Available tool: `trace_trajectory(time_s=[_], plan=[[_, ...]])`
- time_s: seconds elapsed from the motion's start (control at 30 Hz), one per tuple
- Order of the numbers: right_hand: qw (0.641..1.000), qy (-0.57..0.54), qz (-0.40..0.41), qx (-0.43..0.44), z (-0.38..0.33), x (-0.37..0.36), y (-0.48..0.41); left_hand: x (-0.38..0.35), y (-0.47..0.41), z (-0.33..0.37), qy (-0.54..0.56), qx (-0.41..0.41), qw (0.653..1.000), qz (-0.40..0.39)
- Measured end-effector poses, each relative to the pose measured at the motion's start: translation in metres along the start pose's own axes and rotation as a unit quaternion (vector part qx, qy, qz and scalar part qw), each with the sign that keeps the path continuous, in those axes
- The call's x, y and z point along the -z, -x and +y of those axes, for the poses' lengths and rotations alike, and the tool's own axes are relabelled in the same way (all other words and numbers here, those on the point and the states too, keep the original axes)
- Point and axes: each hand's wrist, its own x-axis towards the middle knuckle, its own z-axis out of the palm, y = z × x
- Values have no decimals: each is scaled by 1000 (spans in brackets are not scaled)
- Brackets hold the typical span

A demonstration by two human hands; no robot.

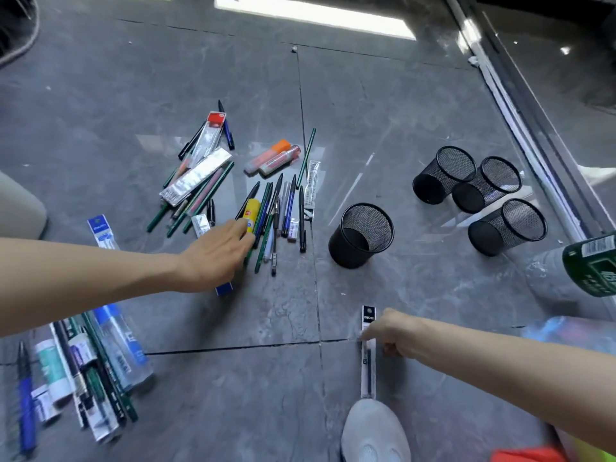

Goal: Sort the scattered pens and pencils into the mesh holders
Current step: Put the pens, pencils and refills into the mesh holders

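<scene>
Grey shoe [375,431] sits just below the right hand [391,331], whose curled fingers pinch a packaged pen refill [368,368]. With the arm stretched forward, the left hand [216,253] lies nearly flat, its fingertips touching the scattered pens [276,208] beside a yellow glue stick [252,211]. Right of that hand stands one mesh holder [361,235]. Three other holders [486,185] cluster beyond it, with bare tile [283,311] between the hands.

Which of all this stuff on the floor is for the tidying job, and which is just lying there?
For the job:
pens and pencils
mesh holders
left hand, reaching into the pile
right hand, pinching a refill pack

Just lying about:
yellow tube
eraser
shoe
bottle
</scene>
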Motion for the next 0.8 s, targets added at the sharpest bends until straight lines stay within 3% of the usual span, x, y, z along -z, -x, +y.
trace_trajectory(time_s=[0.13, 0.23, 0.33, 0.4, 0.5, 0.57, 0.6, 0.67, 0.73, 0.8], plan=[[998, -52, 25, 36, -6, 9, -5, -10, 19, -16, -68, -5, 997, -30], [985, -129, 7, 118, -21, 14, -2, -16, 28, -26, -116, -32, 991, -59], [963, -199, -63, 171, -43, 11, 9, -15, 33, -29, -154, -112, 980, -60], [946, -245, -112, 182, -54, 5, 16, -10, 35, -30, -175, -178, 968, -3], [926, -293, -125, 205, -67, -6, 25, -3, 33, -24, -75, -166, 977, 111], [907, -348, -131, 195, -74, -12, 28, 8, 29, -5, 100, -53, 985, 128], [899, -368, -135, 196, -78, -14, 30, 15, 23, 5, 212, 29, 970, 116], [880, -401, -155, 203, -87, -14, 33, 28, 14, 22, 438, 145, 886, 46], [869, -414, -179, 203, -95, -11, 36, 40, 6, 33, 609, 169, 775, 5], [869, -401, -203, 207, -103, -10, 38, 48, 1, 40, 697, 159, 699, -23]])
